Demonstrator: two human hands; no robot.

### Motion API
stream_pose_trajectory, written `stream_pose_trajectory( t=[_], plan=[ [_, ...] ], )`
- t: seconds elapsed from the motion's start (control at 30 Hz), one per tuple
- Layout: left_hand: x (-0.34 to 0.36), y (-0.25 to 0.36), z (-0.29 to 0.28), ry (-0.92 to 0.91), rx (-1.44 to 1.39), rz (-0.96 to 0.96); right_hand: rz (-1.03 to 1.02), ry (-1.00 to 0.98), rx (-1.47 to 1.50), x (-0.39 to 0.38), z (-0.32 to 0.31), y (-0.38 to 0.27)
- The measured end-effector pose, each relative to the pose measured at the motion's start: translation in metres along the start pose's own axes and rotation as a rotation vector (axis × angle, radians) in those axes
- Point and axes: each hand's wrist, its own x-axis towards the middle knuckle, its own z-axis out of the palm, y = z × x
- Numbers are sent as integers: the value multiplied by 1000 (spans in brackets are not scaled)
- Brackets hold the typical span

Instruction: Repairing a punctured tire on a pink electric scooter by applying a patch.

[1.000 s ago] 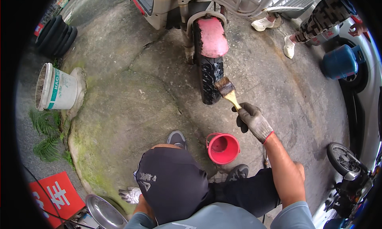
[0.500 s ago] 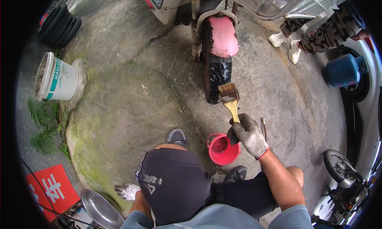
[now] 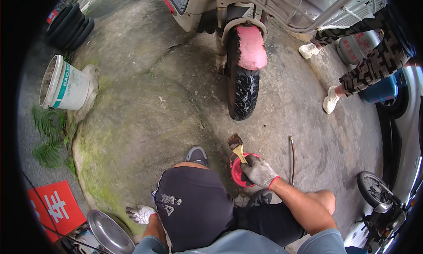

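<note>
Right hand (image 3: 261, 172): clamped on brush (image 3: 237, 144), over red bucket (image 3: 237, 171)
Left hand (image 3: 142, 214): spread, apart from right hand, near left, by basin (image 3: 110, 232)
Tyre (image 3: 245, 94): beyond bucket, far

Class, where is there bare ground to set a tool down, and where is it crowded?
Bare concrete lies between the white bucket and pink-topped tyre, and between that tyre, the hose and nearer white shoe. Crowded: around the red pail, with right hand, brush and dark shoe; lower left, with sign, basin and left hand.
</note>
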Motion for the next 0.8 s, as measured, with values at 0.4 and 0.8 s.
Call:
stream_pose_trajectory(
  t=[0.4, 0.8],
  plan=[
    [1, -2, -9, -29, 5, -36, 269, 298, 233, 49, -46, -38],
    [1, -13, 47, 202, -9, 157, 388, -146, 45, 19, 10, 14]
  ],
)
